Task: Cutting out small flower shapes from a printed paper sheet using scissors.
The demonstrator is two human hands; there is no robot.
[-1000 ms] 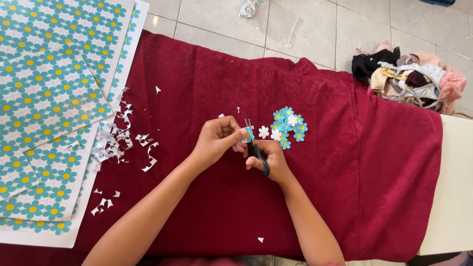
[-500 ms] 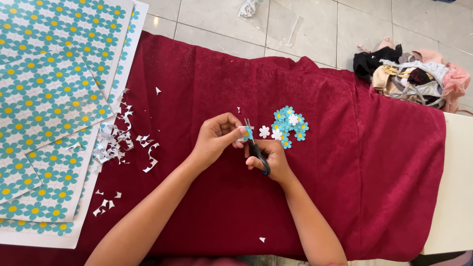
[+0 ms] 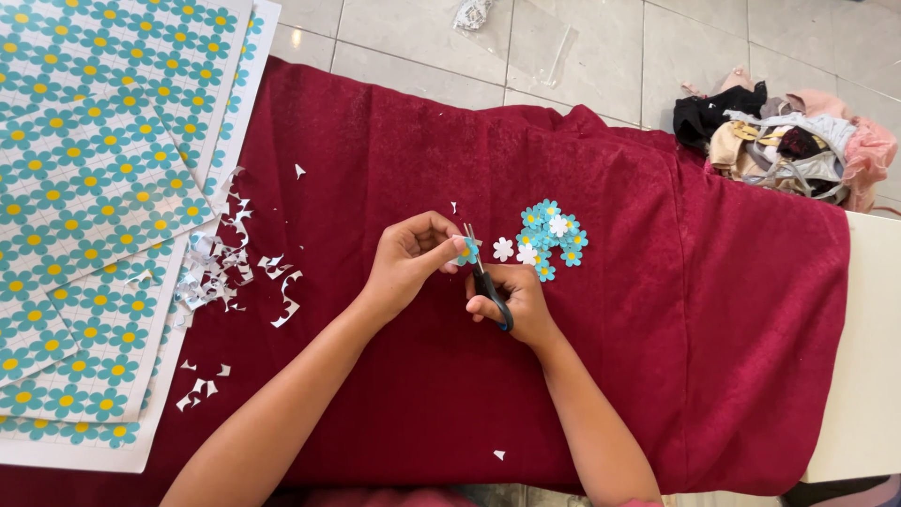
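The left hand [image 3: 408, 263] pinches a small teal paper flower cutout [image 3: 466, 251] over the dark red cloth [image 3: 394, 169], while the right hand [image 3: 511, 302] is clamped on small black-handled scissors [image 3: 483, 277], blades at the flower's edge. The blades look nearly closed, though that is hard to tell. With fingertips this near, 1 slip could nick a petal or a finger, or flick the piece into the pile of finished teal and white paper flowers [image 3: 549, 237].

My left hand [image 3: 405, 263] is curled, fingertips pinched together at its right edge. My right hand [image 3: 511, 302] is closed in a grip beside it, both forearms angling inward.
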